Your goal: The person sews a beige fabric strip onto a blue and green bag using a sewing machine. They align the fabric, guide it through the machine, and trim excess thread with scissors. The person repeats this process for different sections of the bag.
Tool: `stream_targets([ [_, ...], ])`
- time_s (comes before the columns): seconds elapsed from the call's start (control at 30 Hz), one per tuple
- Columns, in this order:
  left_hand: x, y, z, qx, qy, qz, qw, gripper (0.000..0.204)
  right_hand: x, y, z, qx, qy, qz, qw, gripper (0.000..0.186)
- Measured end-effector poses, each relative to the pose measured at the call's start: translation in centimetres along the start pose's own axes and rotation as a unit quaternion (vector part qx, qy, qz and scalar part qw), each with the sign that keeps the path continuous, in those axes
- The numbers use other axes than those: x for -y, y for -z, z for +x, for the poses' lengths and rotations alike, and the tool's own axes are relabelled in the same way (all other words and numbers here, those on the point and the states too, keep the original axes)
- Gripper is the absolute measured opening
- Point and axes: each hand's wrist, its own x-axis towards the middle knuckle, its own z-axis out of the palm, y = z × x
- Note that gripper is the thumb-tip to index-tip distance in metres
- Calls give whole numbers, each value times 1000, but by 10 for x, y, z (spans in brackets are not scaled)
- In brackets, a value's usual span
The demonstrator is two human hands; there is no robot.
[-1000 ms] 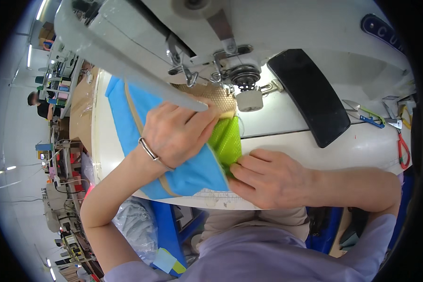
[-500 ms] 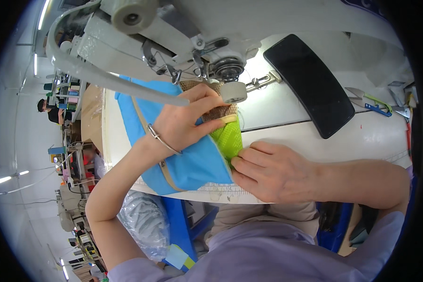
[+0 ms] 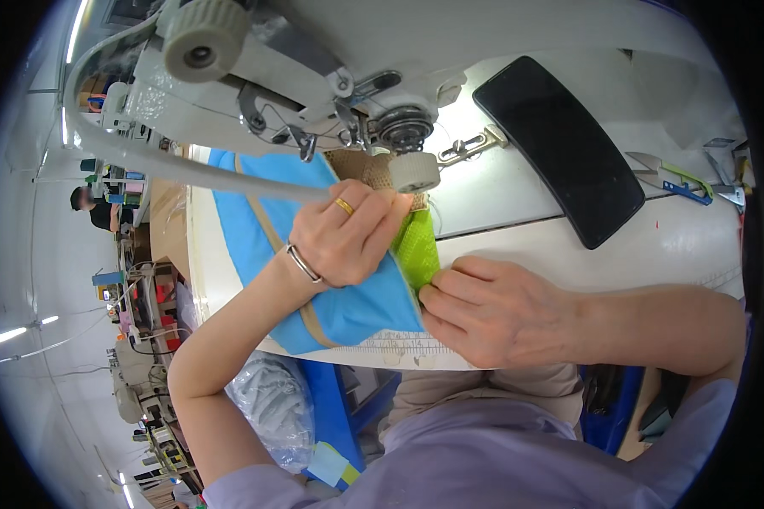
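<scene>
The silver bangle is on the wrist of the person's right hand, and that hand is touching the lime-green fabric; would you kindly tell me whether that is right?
Not quite: the head view shows the silver bangle on the wrist of the left hand. The right hand is indeed touching the lime-green fabric.

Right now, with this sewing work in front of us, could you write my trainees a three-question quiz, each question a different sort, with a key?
1. Which hand wears the gold ring?
2. The right hand touches: A, the scissors; B, the green fabric; C, the plastic bag.
3. True or false: the black phone lies on the blue fabric.

Key: 1, the left hand. 2, B. 3, false; the phone lies to the right of the blue fabric.
</scene>
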Motion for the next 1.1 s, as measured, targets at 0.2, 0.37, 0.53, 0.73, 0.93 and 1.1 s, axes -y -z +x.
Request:
stream_targets([
  [0.2,-4,10,9,33,-17,-8,999,39,1,0,-1,-15,4,-16,1000,31],
  [0.37,-5,3,3,1,9,-19,1000,37,1,-1,-1,-10,10,-18,1000,32],
  [0.53,-8,-4,0,-39,32,-16,999,35,1,-2,1,-9,12,-16,1000,31],
  [0.73,-13,-2,4,-37,-6,32,999,34,0,-3,1,-25,16,-36,999,25],
  [0.93,-21,2,10,15,-4,69,998,34,0,-9,2,-70,21,-52,996,18],
  [1.1,-27,12,8,53,40,1,998,37,-2,-8,4,-72,26,-40,996,22],
])
